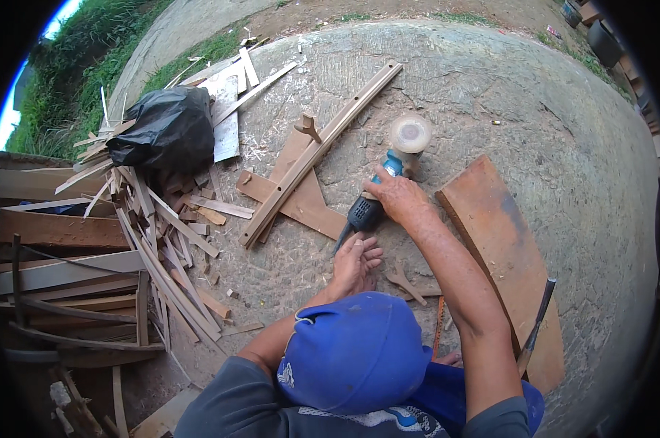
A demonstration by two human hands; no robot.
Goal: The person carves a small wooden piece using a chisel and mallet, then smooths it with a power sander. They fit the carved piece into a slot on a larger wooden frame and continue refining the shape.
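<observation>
My right hand (pixel 399 196) is closed around the body of a teal and black angle grinder (pixel 366 210). The round, pale disc (pixel 411 134) at its head faces up, at the end away from me. Just behind the grinder's black rear end is my left hand (pixel 357 264), its fingers loosely bent and apart, with nothing visible in them. It is close to the grinder's dark cord (pixel 342 238). A forked wooden piece (pixel 405 283) lies on the ground right of my left hand.
Left of the grinder, a long wooden strip with holes (pixel 323 152) lies across flat boards (pixel 312 208). A thick wooden slab (pixel 501 248) is at right, with a dark-headed hammer-like tool (pixel 538 321) on it. Scrap wood (pixel 166 248) and a black plastic bag (pixel 166 130) pile up at left.
</observation>
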